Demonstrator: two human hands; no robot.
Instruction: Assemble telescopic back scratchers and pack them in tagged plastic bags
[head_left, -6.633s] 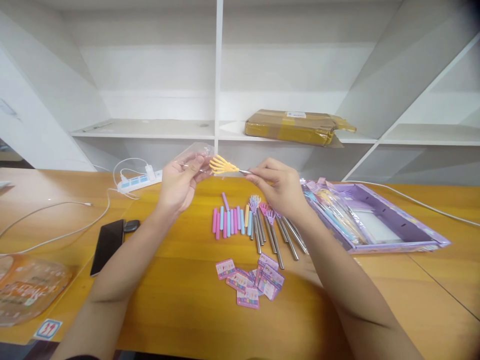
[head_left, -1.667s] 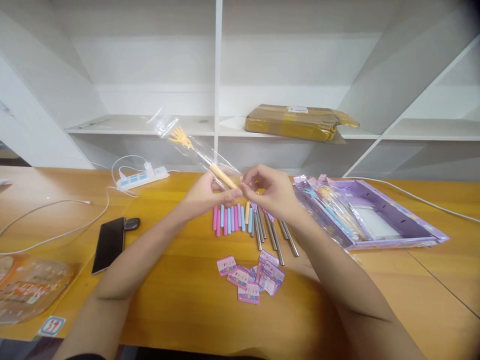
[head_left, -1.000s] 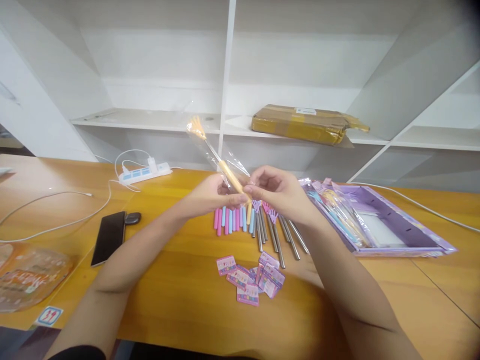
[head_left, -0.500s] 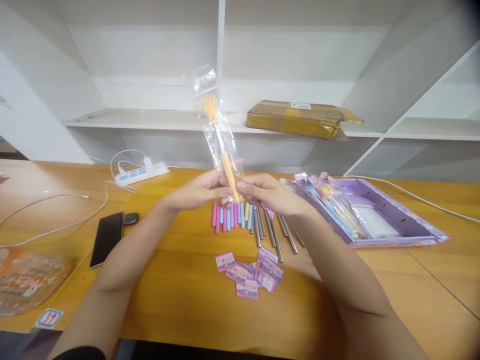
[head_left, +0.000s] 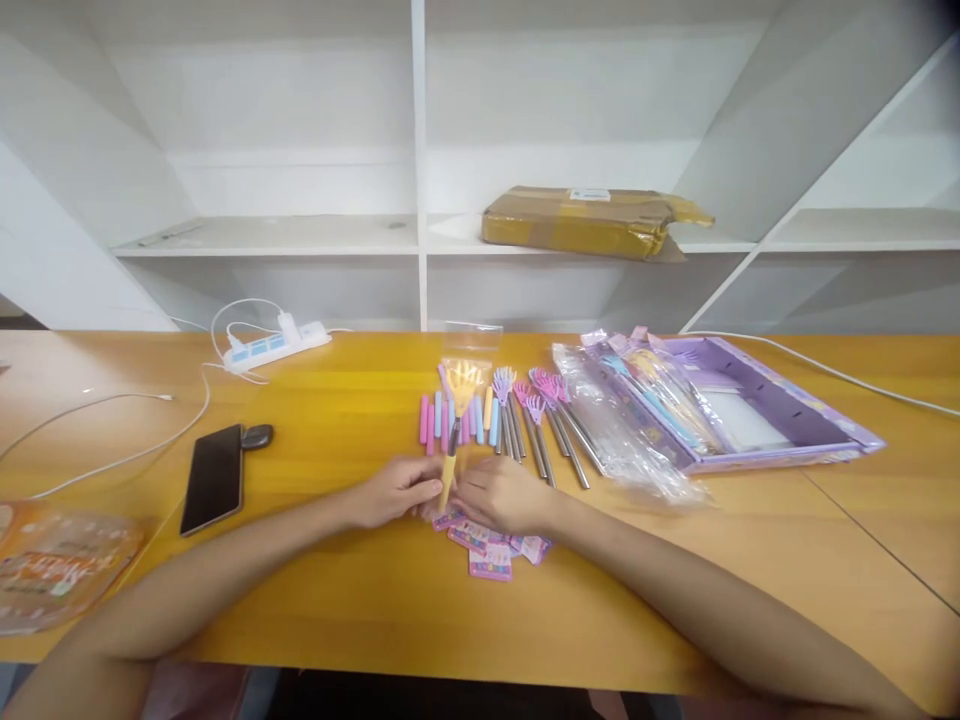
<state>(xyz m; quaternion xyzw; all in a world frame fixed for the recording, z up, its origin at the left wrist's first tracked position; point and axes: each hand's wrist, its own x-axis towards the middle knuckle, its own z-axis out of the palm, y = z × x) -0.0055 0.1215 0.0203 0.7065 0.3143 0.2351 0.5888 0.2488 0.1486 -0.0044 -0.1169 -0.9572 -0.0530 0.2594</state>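
A yellow back scratcher (head_left: 448, 480) in a clear plastic bag (head_left: 474, 340) points away from me, its hand-shaped head (head_left: 463, 378) over a row of coloured handles (head_left: 429, 422). My left hand (head_left: 401, 490) pinches its yellow handle from the left. Just right of the handle, my right hand (head_left: 501, 493) has its fingers curled down over the pink-purple cards (head_left: 491, 562); what lies in them is hidden. Beyond it lie several steel rods with pink and purple hand-shaped heads (head_left: 549, 385).
A purple box (head_left: 795, 455) with bagged back scratchers (head_left: 667, 395) stands at right, beside empty clear bags (head_left: 645, 460). At left are a phone (head_left: 213, 480), a power strip (head_left: 277, 345) and an orange-printed bag (head_left: 64, 565). A taped carton (head_left: 577, 222) sits on the shelf.
Both hands have come down towards me with the bagged back scratcher, from raised above the table to just over the cards. My right hand has shifted from the handle to the cards.
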